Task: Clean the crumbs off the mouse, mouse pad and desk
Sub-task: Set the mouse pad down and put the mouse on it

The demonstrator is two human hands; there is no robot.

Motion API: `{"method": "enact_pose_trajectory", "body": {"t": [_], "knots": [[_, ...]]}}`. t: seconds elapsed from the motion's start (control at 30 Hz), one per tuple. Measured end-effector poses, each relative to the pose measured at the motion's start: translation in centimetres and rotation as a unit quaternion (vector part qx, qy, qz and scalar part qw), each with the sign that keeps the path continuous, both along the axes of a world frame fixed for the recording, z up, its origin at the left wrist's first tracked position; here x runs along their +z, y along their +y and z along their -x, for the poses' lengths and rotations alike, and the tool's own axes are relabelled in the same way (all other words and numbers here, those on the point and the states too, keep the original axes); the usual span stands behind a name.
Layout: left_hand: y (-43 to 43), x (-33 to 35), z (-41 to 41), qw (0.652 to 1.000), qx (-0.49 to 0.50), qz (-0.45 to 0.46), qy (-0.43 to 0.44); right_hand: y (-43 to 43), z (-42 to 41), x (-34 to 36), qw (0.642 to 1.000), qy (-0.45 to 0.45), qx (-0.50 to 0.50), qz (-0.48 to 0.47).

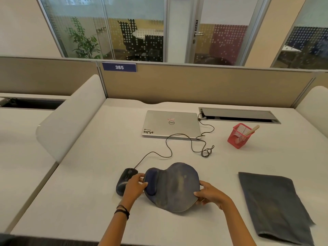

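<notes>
Both hands were on the worn, dark blue fabric mouse pad with a raised wrist rest, near the middle of the front edge of the pale grey desk. The left hand gripped the wrist-rest end, fingers curled round its edge. The right hand pinched the opposite rim between thumb and fingers. I could not tell whether the pad lay flat or was raised. A black corded mouse sat just beside the pad's left end, partly hidden behind the left hand (its thin black cable looped back towards the rear edge). A closed silver laptop lay near the rear edge. A red mesh pen holder stood to its right. A dark grey folded cloth lay flat towards the front right corner, well apart from the pad.
</notes>
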State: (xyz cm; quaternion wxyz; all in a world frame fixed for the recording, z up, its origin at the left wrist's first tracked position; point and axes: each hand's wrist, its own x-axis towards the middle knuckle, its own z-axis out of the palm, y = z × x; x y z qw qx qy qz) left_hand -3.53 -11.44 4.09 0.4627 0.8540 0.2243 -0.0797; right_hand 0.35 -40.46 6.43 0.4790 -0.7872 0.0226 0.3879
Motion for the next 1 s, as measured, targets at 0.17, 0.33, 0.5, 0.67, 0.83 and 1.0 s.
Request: {"method": "enact_pose_trajectory", "body": {"t": [0.17, 0.33, 0.5, 0.67, 0.83, 1.0], "knots": [[0.2, 0.0, 0.7, 0.998, -0.036, -0.04, 0.031, 0.0, 0.1, -0.4, 0.997, -0.008, -0.007, 0.072], [1.5, 0.4, 1.0, 0.993, -0.058, -0.104, 0.025, 0.3, 0.0, -0.7, 0.946, -0.137, -0.048, 0.29], [3.9, 2.0, 0.3, 0.984, 0.012, -0.146, -0.098, 4.2, -0.3, -0.2, 0.938, -0.271, -0.086, 0.196], [8.0, 1.6, -0.6, 0.974, 0.053, -0.142, -0.171, 9.6, 0.3, -0.2, 0.952, -0.294, -0.033, 0.076], [11.9, -0.7, -1.3, 0.972, 0.029, -0.174, -0.155, 13.9, 0.3, -0.7, 0.936, -0.327, 0.123, 0.042], [14.0, -3.0, -2.5, 0.968, -0.046, -0.206, -0.133, 17.9, 0.2, -1.6, 0.903, -0.347, 0.243, 0.079]]}}
